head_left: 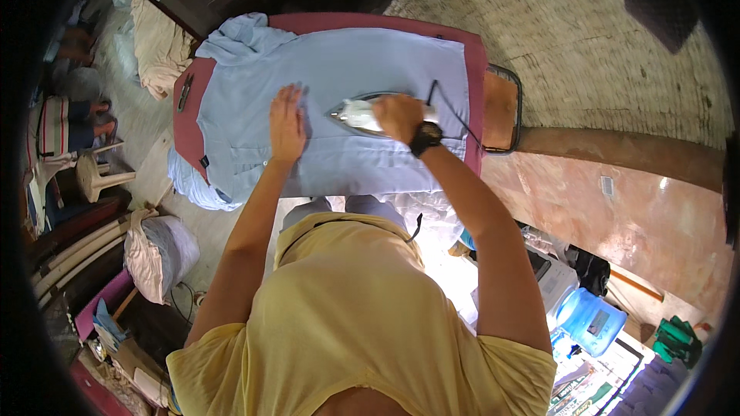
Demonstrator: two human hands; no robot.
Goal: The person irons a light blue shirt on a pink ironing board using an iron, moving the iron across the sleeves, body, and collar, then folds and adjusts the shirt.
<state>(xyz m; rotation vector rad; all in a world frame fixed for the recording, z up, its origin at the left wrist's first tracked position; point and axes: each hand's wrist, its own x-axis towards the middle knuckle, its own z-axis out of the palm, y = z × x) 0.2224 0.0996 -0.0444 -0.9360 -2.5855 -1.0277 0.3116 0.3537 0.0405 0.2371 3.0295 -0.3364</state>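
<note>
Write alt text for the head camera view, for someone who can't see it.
A person's right hand grips a white iron on a light blue garment spread over a maroon ironing board, the left hand laid flat on the garment. Their yellow top fills the lower middle; a blue jug shows at lower right.

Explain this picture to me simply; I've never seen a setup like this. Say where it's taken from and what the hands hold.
There is no machine here, just a person's two bare hands. A wide fisheye camera worn on the head looks down, so straight edges bend; the yellow short-sleeved top is the wearer's own. In front is a dark red, cloth-covered ironing board with a light blue cloth garment spread over it. A small, slim dark object lies at the board's left end. The right hand grips a white clothes iron on the garment. The left hand holds nothing; it lies palm down on the cloth.
</note>
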